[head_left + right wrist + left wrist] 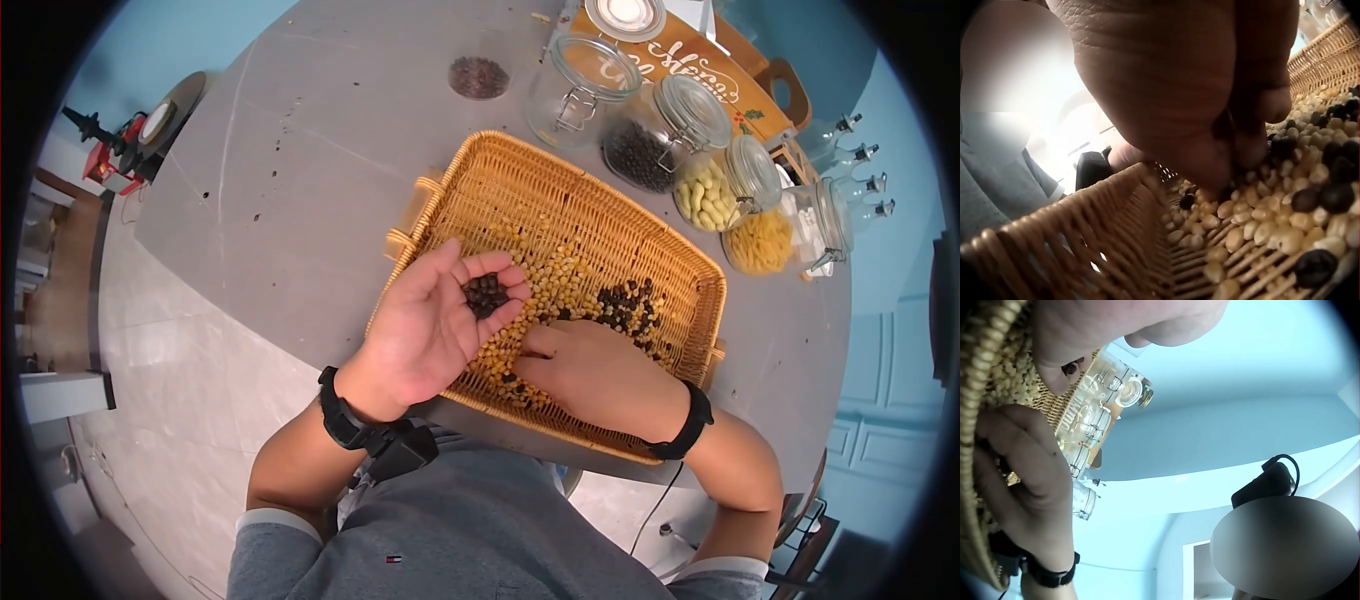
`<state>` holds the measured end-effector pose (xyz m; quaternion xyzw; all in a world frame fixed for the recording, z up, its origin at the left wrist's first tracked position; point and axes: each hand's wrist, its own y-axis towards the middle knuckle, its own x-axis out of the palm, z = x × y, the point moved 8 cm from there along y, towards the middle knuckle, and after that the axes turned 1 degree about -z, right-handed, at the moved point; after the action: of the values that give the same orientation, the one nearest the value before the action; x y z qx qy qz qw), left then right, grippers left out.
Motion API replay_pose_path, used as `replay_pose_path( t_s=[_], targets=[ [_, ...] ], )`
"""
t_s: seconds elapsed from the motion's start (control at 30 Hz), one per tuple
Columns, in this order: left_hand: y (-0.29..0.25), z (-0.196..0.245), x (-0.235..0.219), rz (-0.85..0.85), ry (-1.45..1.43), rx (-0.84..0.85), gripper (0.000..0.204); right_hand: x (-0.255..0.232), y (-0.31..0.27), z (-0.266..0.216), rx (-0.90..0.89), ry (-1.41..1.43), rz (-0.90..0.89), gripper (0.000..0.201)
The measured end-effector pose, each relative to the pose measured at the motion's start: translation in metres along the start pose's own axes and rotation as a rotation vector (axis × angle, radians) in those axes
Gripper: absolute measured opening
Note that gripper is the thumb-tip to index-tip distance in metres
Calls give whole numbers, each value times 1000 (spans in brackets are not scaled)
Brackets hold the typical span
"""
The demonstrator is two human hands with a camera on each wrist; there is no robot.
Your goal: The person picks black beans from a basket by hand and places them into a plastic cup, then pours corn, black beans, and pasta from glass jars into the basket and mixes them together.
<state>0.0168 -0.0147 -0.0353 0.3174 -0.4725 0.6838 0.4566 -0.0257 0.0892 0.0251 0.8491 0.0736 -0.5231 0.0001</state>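
Observation:
A wicker basket [590, 185] holds yellow corn kernels [555, 275] mixed with black beans [628, 305]. My left hand [425, 325] is palm up over the basket's left part, its fingers curled round a small pile of black beans [485, 296]; the thumb is spread away. Down among the kernels near the basket's front side, my right hand [600, 375] reaches in with bent fingers. The right wrist view has its fingers [1250, 140] touching the kernels [1266, 231] with loose black beans [1316, 267] beside them; what lies between the fingertips is hidden.
Behind the basket and to its right stand glass jars, including an open jar [580, 95], one of black beans [640, 155], one of pale green pieces [708, 200] and one of yellow pasta [760, 242]. A clear container [478, 78] and a wooden crate [690, 60] are at the back.

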Motion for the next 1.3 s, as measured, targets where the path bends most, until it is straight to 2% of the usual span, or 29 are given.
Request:
replay_pose_path(
  t_s=[0.13,0.2,0.23,0.3,0.43,0.5,0.63,0.7,0.73,0.8,0.83,1.03,1.17,1.27,1.3],
  targets=[
    [0,0,-1,-1,5,8,51,-3,1,5,52,-13,-58,14],
    [0,0,-1,-2,2,9,52,-14,-1,16,188,128,-19,15],
    [0,0,-1,-3,4,7,52,-16,-1,19,187,128,-20,15],
    [0,0,1,-7,10,4,52,-37,2,23,103,260,190,17],
    [-2,-2,6,3,0,-36,47,-55,16,16,120,350,262,16],
    [-2,-2,11,-24,1,-44,47,-58,20,19,145,390,368,15],
    [0,-3,4,-70,-46,-44,52,-58,13,15,143,252,325,15],
    [0,-2,4,-53,-39,-44,52,-34,5,9,62,265,129,17],
    [0,-3,3,-38,-26,-50,52,-30,3,6,64,267,129,17],
    [1,-3,2,-29,-13,-50,53,-4,1,-1,70,222,-86,22],
    [1,-3,2,-19,0,-46,53,4,1,-3,58,199,-103,24],
    [0,-2,3,-23,-21,-46,53,11,7,-9,11,75,-147,26],
    [0,-2,3,-23,-14,-37,53,12,7,-7,52,37,-184,20],
    [-1,-2,2,-22,-8,-32,52,-6,7,5,118,188,-117,11],
    [-1,-2,3,-30,-13,-36,52,-17,6,10,111,282,-6,10]
  ],
)
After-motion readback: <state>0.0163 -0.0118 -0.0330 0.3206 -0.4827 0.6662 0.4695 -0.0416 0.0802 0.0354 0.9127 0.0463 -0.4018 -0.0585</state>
